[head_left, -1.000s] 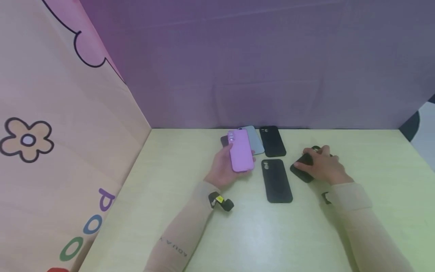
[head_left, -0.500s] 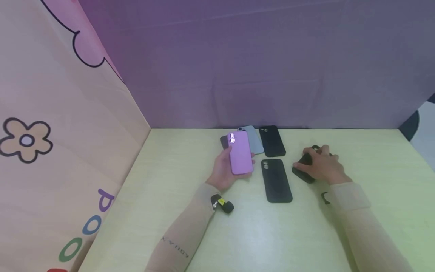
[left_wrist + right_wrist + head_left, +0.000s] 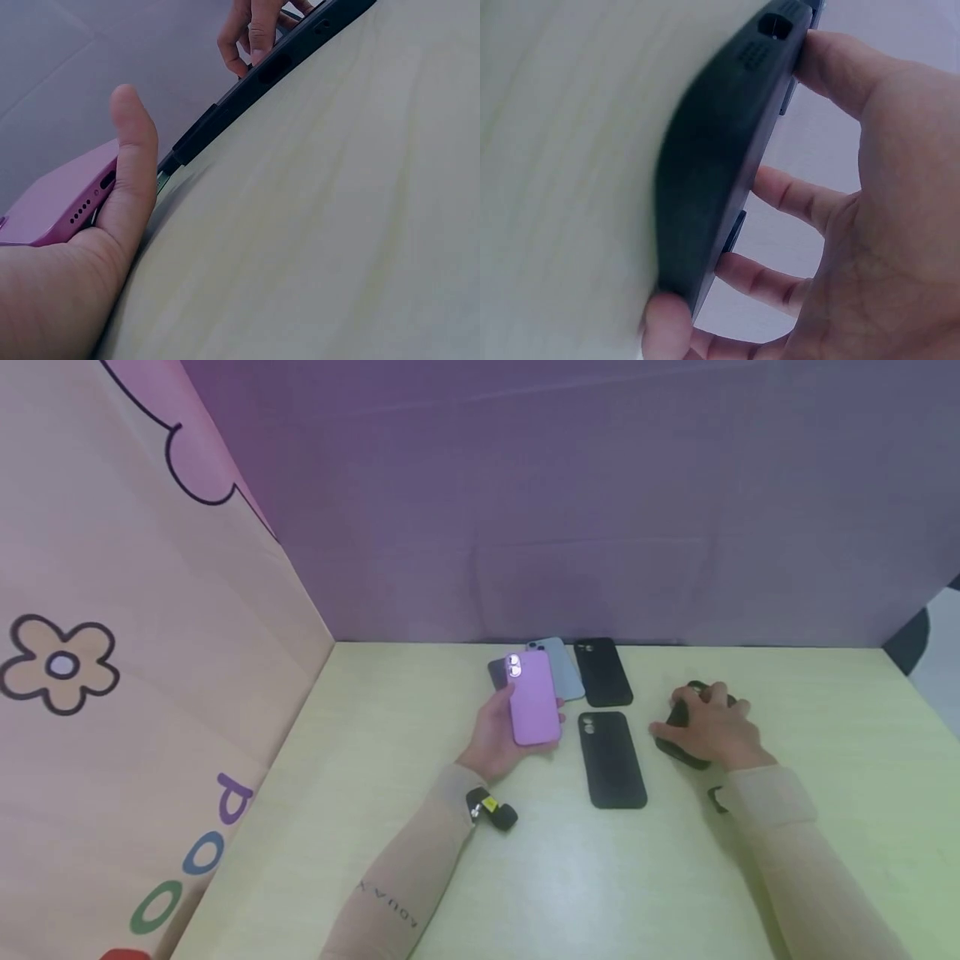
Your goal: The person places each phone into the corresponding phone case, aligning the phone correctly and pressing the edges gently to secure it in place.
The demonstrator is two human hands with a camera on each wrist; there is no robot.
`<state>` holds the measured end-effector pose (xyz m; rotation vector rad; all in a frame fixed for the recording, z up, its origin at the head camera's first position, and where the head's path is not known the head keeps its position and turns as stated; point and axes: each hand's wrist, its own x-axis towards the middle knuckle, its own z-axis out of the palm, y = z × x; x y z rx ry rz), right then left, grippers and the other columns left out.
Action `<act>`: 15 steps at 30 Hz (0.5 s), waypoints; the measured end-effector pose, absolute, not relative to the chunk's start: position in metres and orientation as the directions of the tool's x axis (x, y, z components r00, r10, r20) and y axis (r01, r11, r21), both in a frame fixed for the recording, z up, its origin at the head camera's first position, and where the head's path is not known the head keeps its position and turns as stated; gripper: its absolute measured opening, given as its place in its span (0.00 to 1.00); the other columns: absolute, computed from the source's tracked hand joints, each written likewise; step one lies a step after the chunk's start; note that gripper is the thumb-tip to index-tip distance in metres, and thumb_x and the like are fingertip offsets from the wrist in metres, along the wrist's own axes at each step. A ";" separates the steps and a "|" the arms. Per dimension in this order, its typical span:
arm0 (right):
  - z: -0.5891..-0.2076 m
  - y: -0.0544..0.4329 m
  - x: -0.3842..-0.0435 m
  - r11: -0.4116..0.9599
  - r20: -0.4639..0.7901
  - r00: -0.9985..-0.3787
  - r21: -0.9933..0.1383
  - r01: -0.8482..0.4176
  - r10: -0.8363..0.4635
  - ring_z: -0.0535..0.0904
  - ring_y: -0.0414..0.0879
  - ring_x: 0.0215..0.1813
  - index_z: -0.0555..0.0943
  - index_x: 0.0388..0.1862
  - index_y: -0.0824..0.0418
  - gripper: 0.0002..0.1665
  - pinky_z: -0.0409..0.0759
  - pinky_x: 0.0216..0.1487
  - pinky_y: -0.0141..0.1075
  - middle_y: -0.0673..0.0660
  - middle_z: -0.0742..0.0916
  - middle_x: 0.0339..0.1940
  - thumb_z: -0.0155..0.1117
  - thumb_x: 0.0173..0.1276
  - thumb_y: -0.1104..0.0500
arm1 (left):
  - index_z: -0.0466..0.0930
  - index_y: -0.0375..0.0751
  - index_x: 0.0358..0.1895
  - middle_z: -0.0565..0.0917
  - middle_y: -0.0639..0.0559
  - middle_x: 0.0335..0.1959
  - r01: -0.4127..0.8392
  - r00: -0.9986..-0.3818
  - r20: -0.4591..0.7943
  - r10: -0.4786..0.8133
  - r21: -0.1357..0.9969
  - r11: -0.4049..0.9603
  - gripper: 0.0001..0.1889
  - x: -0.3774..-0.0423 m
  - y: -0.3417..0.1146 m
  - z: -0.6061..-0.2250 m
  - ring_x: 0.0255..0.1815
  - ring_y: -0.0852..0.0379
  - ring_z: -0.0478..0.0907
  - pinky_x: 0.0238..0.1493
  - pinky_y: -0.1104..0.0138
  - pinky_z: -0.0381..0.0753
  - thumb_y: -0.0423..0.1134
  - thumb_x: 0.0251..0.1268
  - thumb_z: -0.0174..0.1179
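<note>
My left hand [image 3: 491, 739] holds a purple phone case [image 3: 535, 697], camera openings at its far end, thumb along one side. The left wrist view shows the port and speaker holes in the end of this purple case [image 3: 79, 191]. At the right, my right hand [image 3: 716, 727] grips a black phone case [image 3: 681, 755] by its edges, covering much of it. In the right wrist view, the thumb and fingertips sit against the rim of this black case [image 3: 712, 142], which is tilted. Whether it is fully off the table cannot be told.
Between the hands lies a black phone case [image 3: 612, 762], with another black case [image 3: 602, 672] behind it near the back edge. A light blue case [image 3: 566, 668] and a dark case [image 3: 497, 672] are partly hidden behind the purple one. A purple cloth [image 3: 585, 502] hangs behind the table.
The black case under my right hand has shifted right and turned slightly, so less of its left side shows. The purple case has come slightly nearer and tilted a little.
</note>
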<state>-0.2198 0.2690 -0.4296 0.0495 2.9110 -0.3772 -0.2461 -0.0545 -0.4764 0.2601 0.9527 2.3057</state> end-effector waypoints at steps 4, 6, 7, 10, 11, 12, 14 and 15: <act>-0.429 0.268 -0.219 0.967 -0.198 -0.980 -0.247 0.067 0.017 0.57 0.80 0.50 0.52 0.69 0.63 0.61 0.73 0.24 0.58 0.80 0.55 0.59 0.55 0.52 0.22 | 0.56 0.68 0.70 0.63 0.37 0.70 -0.462 -0.781 -0.035 0.623 0.704 -0.539 0.25 -0.247 -0.055 -0.477 0.69 0.33 0.60 0.60 0.40 0.69 0.59 0.72 0.35; -0.428 0.268 -0.219 0.965 -0.196 -0.980 -0.249 0.075 0.026 0.57 0.78 0.49 0.49 0.69 0.67 0.65 0.73 0.23 0.56 0.79 0.55 0.58 0.57 0.51 0.22 | 0.56 0.68 0.70 0.61 0.36 0.71 -0.462 -0.777 -0.028 0.629 0.706 -0.538 0.25 -0.246 -0.056 -0.477 0.70 0.32 0.60 0.60 0.39 0.68 0.59 0.72 0.35; -0.428 0.268 -0.218 0.965 -0.197 -0.980 -0.251 0.078 0.028 0.57 0.78 0.49 0.48 0.69 0.69 0.66 0.72 0.22 0.55 0.79 0.56 0.58 0.58 0.51 0.23 | 0.56 0.69 0.70 0.60 0.35 0.71 -0.461 -0.775 -0.027 0.631 0.706 -0.537 0.25 -0.246 -0.056 -0.477 0.69 0.32 0.60 0.60 0.39 0.68 0.60 0.72 0.36; -0.427 0.267 -0.218 0.963 -0.204 -0.978 -0.255 0.087 0.035 0.57 0.77 0.49 0.46 0.68 0.71 0.68 0.72 0.22 0.54 0.79 0.56 0.57 0.60 0.50 0.24 | 0.57 0.69 0.70 0.60 0.35 0.71 -0.457 -0.775 -0.027 0.631 0.713 -0.531 0.25 -0.246 -0.056 -0.477 0.69 0.32 0.61 0.59 0.38 0.68 0.60 0.72 0.36; -0.427 0.268 -0.218 0.962 -0.206 -0.978 -0.257 0.091 0.037 0.57 0.77 0.49 0.46 0.69 0.71 0.68 0.73 0.23 0.54 0.80 0.56 0.57 0.61 0.50 0.25 | 0.57 0.69 0.70 0.60 0.34 0.71 -0.457 -0.775 -0.029 0.631 0.716 -0.528 0.24 -0.246 -0.055 -0.477 0.68 0.32 0.62 0.59 0.38 0.68 0.59 0.72 0.36; -0.427 0.268 -0.218 0.962 -0.209 -0.977 -0.258 0.094 0.039 0.57 0.78 0.50 0.45 0.69 0.71 0.68 0.73 0.23 0.55 0.80 0.55 0.57 0.61 0.50 0.25 | 0.57 0.68 0.70 0.60 0.34 0.71 -0.455 -0.775 -0.031 0.631 0.720 -0.524 0.24 -0.246 -0.055 -0.477 0.68 0.33 0.64 0.59 0.38 0.69 0.59 0.72 0.36; -0.427 0.269 -0.218 0.960 -0.213 -0.976 -0.262 0.102 0.045 0.57 0.78 0.51 0.43 0.70 0.71 0.69 0.73 0.25 0.56 0.82 0.55 0.58 0.62 0.50 0.27 | 0.57 0.68 0.70 0.60 0.34 0.71 -0.452 -0.774 -0.033 0.632 0.728 -0.515 0.24 -0.246 -0.055 -0.477 0.67 0.34 0.65 0.59 0.39 0.69 0.59 0.72 0.35; -0.427 0.269 -0.219 0.959 -0.212 -0.976 -0.264 0.105 0.049 0.57 0.78 0.51 0.42 0.70 0.72 0.69 0.73 0.25 0.56 0.82 0.55 0.58 0.63 0.51 0.28 | 0.57 0.68 0.70 0.60 0.34 0.71 -0.451 -0.775 -0.034 0.632 0.730 -0.513 0.24 -0.246 -0.055 -0.477 0.67 0.34 0.66 0.58 0.39 0.69 0.60 0.72 0.35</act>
